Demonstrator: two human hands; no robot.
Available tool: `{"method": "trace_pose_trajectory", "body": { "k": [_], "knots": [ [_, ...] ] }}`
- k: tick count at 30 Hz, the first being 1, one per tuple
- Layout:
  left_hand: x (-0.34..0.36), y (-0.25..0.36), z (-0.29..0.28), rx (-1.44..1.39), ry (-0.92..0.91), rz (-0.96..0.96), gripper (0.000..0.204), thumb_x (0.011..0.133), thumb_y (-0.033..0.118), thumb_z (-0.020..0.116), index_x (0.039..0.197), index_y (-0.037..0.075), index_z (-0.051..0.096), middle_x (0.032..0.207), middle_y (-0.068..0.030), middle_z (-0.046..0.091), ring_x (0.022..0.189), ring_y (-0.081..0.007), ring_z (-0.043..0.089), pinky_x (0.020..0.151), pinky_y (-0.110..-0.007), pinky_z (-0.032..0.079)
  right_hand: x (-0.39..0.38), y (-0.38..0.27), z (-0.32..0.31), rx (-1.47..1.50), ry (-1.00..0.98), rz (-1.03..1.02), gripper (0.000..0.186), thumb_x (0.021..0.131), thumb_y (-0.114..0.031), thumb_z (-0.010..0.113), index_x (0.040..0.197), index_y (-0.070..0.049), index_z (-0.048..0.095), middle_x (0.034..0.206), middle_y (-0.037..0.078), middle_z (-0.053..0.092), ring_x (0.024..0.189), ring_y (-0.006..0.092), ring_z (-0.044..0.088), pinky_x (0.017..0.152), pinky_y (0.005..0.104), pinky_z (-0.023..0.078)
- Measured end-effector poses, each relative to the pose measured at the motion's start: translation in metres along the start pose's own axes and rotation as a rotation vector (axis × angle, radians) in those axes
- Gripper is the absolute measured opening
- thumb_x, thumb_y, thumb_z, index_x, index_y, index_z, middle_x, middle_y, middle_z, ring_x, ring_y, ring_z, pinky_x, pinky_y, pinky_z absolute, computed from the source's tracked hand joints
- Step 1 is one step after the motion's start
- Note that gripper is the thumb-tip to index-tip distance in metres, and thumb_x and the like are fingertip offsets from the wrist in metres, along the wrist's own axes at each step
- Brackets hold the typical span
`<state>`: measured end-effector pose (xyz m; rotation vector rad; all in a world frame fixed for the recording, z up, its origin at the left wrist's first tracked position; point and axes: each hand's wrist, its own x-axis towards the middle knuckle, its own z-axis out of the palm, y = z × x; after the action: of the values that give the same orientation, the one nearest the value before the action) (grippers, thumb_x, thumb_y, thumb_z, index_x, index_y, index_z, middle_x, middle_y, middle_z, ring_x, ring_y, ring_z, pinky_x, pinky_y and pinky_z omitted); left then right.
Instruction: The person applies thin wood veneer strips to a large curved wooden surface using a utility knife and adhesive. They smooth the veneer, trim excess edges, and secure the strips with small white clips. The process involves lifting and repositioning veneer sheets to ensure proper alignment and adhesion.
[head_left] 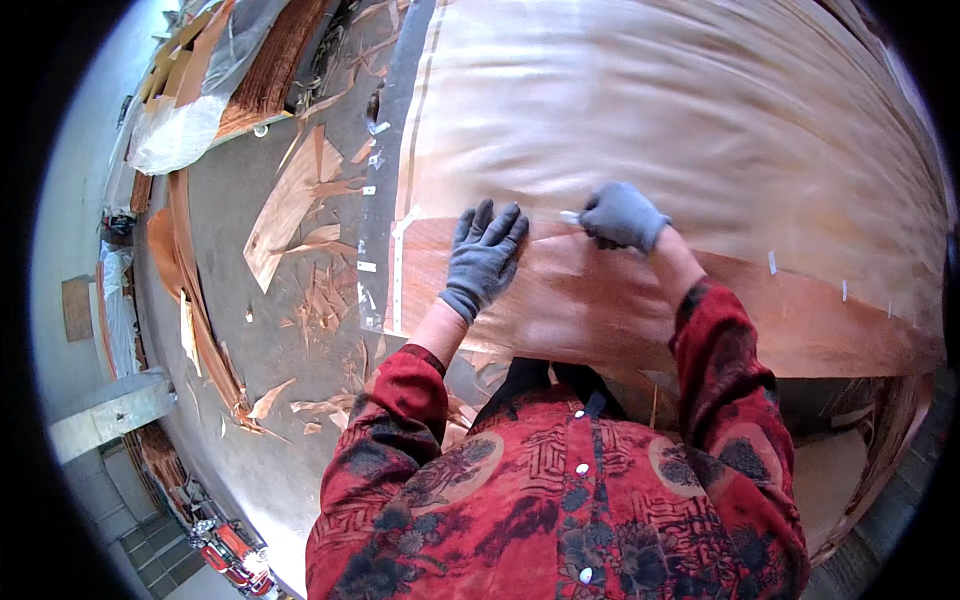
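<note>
A pale wood veneer sheet (560, 110) meets a redder veneer sheet (590, 300) along a seam in front of me. My left hand (483, 262), in a grey glove, rests flat with fingers stretched just below the seam near the left edge. My right hand (624, 217), also gloved, is closed over the seam. From its left side pokes a small white strip (569, 216); whether it is tape or part of a tool I cannot tell. Short white tape pieces (772, 262) lie along the seam farther right. A longer white strip (398, 275) runs down the left edge.
Torn veneer scraps (295, 205) litter the floor (215, 240) at the left. Stacked brown sheets (265, 75) partly wrapped in clear plastic (180, 130) stand at the upper left. Long veneer offcuts (195, 290) lie nearer the wall. Below the sheet's right end are more brown sheets (900, 430).
</note>
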<state>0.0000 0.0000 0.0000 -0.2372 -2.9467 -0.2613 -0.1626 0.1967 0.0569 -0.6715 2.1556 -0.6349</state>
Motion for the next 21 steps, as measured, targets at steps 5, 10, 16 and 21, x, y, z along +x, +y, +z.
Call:
{"method": "trace_pose_trajectory", "body": {
  "k": [5,10,16,21],
  "knots": [
    [0.001,0.008,-0.011,0.045,0.037,-0.004,0.036,0.078,0.026,0.056,0.113,0.021,0.059,0.125,-0.0064,0.053,0.125,-0.0418,0.035,0.104,-0.053,0.023,-0.066,0.033,0.001,0.423,0.193,0.03,0.043,0.087,-0.037,0.056,0.062,-0.002,0.061,0.048,0.006,0.055,0.041,0.0121,0.051,0.041,0.0277,0.042],
    [0.04,0.018,-0.006,-0.063,0.181,-0.115,0.074,0.081,0.041,0.053,0.141,0.007,0.025,0.142,-0.0247,0.025,0.135,-0.0407,0.015,0.109,-0.051,0.008,-0.106,0.045,0.026,0.868,0.277,0.011,0.025,0.09,-0.024,0.054,0.079,-0.002,0.06,0.057,0.004,0.056,0.041,0.0101,0.049,0.038,0.0232,0.038],
    [0.06,0.046,0.025,-0.156,0.06,0.002,0.068,0.081,0.039,0.049,0.137,0.004,0.032,0.143,-0.0259,0.023,0.133,-0.0412,0.02,0.108,-0.054,0.012,-0.236,0.132,0.053,1.15,0.784,0.195,0.022,0.092,-0.025,0.052,0.083,-0.006,0.056,0.061,0.003,0.055,0.047,0.0088,0.05,0.039,0.021,0.037],
    [0.043,0.031,0.018,-0.005,-0.011,-0.044,0.071,0.077,0.033,0.053,0.135,-0.003,0.031,0.142,-0.028,0.024,0.133,-0.0422,0.018,0.11,-0.052,0.01,-0.323,0.134,0.077,1.2,0.956,0.485,0.025,0.086,-0.028,0.062,0.073,-0.007,0.058,0.057,0.0,0.053,0.045,0.0084,0.049,0.042,0.0219,0.037]
  ]
}}
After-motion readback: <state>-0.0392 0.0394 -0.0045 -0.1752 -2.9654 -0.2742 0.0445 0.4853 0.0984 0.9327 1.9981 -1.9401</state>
